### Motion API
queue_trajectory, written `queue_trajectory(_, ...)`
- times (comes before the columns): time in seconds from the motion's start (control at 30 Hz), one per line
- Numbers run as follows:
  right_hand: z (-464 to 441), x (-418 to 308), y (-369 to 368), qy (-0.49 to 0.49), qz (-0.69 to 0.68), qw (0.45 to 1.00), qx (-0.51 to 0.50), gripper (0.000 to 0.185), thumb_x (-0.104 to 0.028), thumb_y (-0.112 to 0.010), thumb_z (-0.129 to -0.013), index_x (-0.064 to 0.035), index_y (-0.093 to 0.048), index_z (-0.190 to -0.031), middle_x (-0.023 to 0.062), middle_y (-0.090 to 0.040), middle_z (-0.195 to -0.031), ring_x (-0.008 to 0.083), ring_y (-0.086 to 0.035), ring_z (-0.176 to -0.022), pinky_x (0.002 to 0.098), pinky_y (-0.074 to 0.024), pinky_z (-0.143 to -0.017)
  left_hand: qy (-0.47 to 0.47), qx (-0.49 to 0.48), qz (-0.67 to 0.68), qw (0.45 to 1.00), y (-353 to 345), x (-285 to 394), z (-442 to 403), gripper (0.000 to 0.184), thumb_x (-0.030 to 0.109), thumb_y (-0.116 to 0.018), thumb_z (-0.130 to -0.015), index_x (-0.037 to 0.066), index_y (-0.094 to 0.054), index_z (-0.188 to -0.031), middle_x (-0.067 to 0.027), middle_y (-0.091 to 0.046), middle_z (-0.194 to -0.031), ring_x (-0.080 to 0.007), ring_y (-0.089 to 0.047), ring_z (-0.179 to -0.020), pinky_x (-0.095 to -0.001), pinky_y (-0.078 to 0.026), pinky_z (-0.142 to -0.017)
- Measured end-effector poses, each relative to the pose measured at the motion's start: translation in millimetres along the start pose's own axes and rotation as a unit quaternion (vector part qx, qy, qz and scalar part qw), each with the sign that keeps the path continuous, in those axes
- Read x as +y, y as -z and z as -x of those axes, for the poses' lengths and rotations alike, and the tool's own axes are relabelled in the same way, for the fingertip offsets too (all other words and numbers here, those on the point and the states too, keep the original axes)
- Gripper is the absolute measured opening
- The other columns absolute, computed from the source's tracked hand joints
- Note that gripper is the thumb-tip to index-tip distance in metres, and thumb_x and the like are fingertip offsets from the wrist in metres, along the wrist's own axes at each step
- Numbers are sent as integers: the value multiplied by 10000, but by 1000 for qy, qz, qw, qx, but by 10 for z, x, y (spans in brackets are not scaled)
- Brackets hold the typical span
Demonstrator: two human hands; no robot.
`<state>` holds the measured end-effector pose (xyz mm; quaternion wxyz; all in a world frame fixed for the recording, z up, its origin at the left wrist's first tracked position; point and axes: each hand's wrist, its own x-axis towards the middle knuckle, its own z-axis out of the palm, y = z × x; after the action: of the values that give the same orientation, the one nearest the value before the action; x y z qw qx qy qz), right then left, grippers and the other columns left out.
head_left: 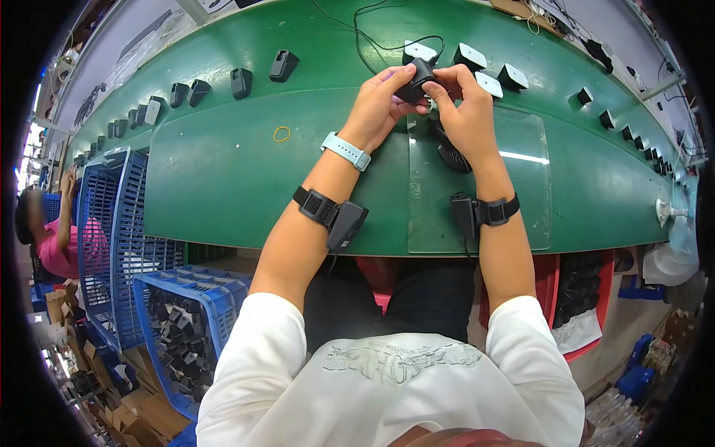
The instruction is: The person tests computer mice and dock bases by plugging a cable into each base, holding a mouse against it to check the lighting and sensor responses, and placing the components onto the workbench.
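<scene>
My left hand [377, 106] is closed around a small black plastic device [421, 72], held above the far half of the green table [335, 190]. Thumb and fingers of my right hand [469, 112] grip the right side of that device. A small pale piece [433, 104] shows under the fingers; its kind is unclear. Beneath my right wrist lies a dark object [453, 158], partly hidden by the arm. Just beyond my hands stand several black devices with white tops, such as the white-topped device [470, 56].
Black devices [240, 83] form a row to the left, more to the right. A yellow rubber band [281, 134] and a clear sheet [514, 201] lie on the table. Black cable [359, 33] runs behind. A blue crate [212, 287] of dark parts stands left; a person [63, 242] is beyond.
</scene>
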<state>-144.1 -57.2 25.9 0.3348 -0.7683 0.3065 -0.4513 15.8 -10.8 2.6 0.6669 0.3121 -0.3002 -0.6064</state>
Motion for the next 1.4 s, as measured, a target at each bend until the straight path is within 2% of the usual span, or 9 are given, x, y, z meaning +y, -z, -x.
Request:
queue_trajectory(0.63,-15,70,-27,-14,-2,1000,-2,247,-199,-736,-940,15,-649,-1030,57,-705,-895,121,-672,-843,268,-514,-742,23,29,2,999,-5,-5,15,309,305,-599,-1018,12,-613,-1117,-102,-689,-964,-182,-669,-729,-294,-569,-629)
queue_trajectory(0.7,-26,82,-52,-89,-154,983,47,258,-228,-713,-966,16,-655,-1025,33,-690,-895,91,-637,-814,244,-494,-734,34,12,-14,999,-9,10,27,352,335,-559,-1032,4,-601,-1145,-111,-687,-963,-172,-654,-697,-284,-552,-595)
queue_trajectory(0.93,-84,98,89,-189,-175,966,-13,238,-262,-658,-1007,-42,-654,-917,-71,-519,-695,23,-435,-606,199,-368,-559,74,-39,-114,990,-135,59,96,374,383,-480,-1055,43,-548,-1196,-152,-684,-962,-157,-602,-555,-251,-461,-433)
queue_trajectory(1.07,-80,119,56,-203,-210,956,0,226,-253,-652,-1010,-57,-650,-896,-79,-490,-664,19,-408,-573,205,-334,-520,57,-36,-108,992,-114,38,88,357,379,-480,-1057,56,-526,-1200,-155,-681,-964,-171,-620,-579,-262,-473,-450)
queue_trajectory(1.17,-87,237,63,-185,-170,968,10,232,-250,-643,-1015,-61,-644,-881,-74,-504,-674,19,-420,-578,208,-348,-520,-23,-27,-92,995,-159,-29,98,336,254,-681,-960,73,-502,-1179,-127,-679,-968,-173,-662,-674,-271,-516,-530)
queue_trajectory(1.23,-95,225,62,-202,-192,960,29,239,-254,-639,-1017,-67,-637,-868,-72,-508,-676,17,-422,-575,204,-341,-515,-241,-28,-268,932,-186,-144,81,479,141,-809,-813,55,-523,-1187,-121,-683,-1000,-198,-679,-755,-300,-556,-646)
queue_trajectory(1.27,-96,216,61,-201,-192,960,29,239,-254,-639,-1017,-67,-637,-868,-72,-508,-676,17,-422,-575,204,-341,-515,-242,-27,-268,932,-161,-158,68,479,141,-809,-813,55,-523,-1187,-121,-683,-1000,-198,-679,-755,-300,-556,-646)
queue_trajectory(1.33,-90,184,58,-214,-199,956,30,248,-258,-638,-1017,-72,-630,-854,-69,-508,-679,19,-426,-577,201,-325,-510,-325,17,-474,818,-125,-153,35,604,6,-864,-711,32,-530,-1213,-96,-689,-1067,-133,-672,-941,-277,-558,-839)
queue_trajectory(1.4,-89,144,78,-220,-206,953,22,246,-257,-638,-1017,-74,-630,-852,-71,-508,-679,19,-425,-579,202,-316,-507,-335,27,-450,827,-118,-133,37,531,51,-855,-726,24,-572,-1175,-81,-698,-1066,-145,-680,-962,-294,-550,-864)
